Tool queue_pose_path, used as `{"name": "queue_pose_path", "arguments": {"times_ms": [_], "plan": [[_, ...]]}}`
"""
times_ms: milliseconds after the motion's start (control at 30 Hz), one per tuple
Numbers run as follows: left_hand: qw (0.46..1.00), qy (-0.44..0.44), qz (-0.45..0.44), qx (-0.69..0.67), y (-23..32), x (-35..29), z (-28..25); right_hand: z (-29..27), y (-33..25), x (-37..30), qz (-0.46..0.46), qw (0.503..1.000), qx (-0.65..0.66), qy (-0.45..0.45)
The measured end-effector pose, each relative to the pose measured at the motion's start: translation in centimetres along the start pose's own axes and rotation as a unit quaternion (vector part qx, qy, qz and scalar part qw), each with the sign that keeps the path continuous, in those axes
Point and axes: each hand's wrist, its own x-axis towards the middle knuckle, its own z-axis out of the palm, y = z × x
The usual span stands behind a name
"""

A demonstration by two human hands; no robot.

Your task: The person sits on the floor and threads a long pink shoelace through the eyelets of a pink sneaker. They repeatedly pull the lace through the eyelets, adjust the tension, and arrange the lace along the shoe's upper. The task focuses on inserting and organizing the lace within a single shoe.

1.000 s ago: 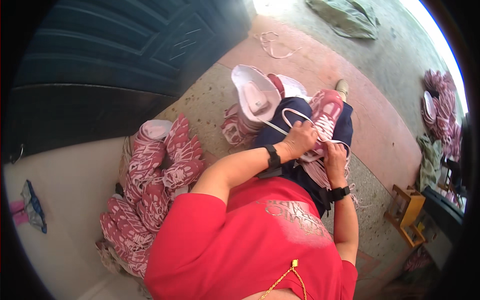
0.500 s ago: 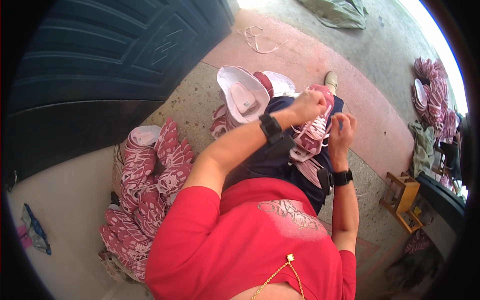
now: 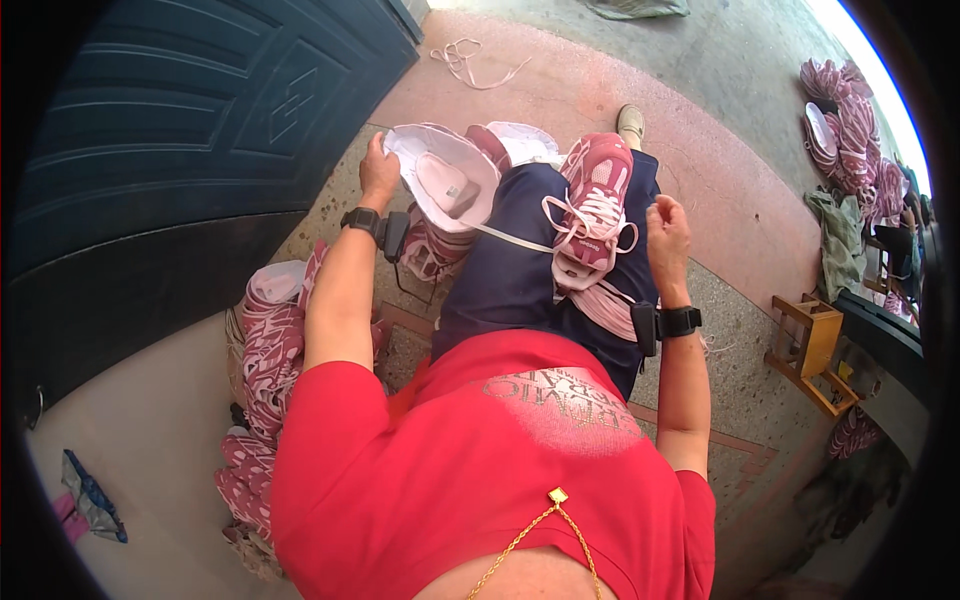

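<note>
Pink laced shoe [image 3: 602,178], one, lay on navy trousers [image 3: 500,265]; laces [image 3: 601,208] looped, tying seemingly done. Left hand [image 3: 378,175] met the rim of a white-lined piece [image 3: 447,180], clamping uncertain; right hand [image 3: 668,235] apart, loosely curled, empty. Next move apparently called for a firm rim hold.

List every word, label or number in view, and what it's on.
Red shirt: metallic chest lettering, which I won't copy out.
Pink shoe upper: small pale lettering near the laces, likewise not copied.
White-lined piece at the left hand: small dark mark, too small to read.
</note>
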Motion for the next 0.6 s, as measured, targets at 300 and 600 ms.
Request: {"name": "queue_pose_path", "arguments": {"times_ms": [300, 600], "plan": [[0.955, 0.071, 0.267, -0.106, 22.2, -9.7, -15.1, 9.0, -15.8, -6.8, -0.377, 0.917, 0.003, -0.128], [0.926, -0.259, 0.205, -0.180, 16.4, -9.7, -7.5, 3.0, -10.9, -5.6, 0.023, 0.954, 0.208, -0.213]]}}
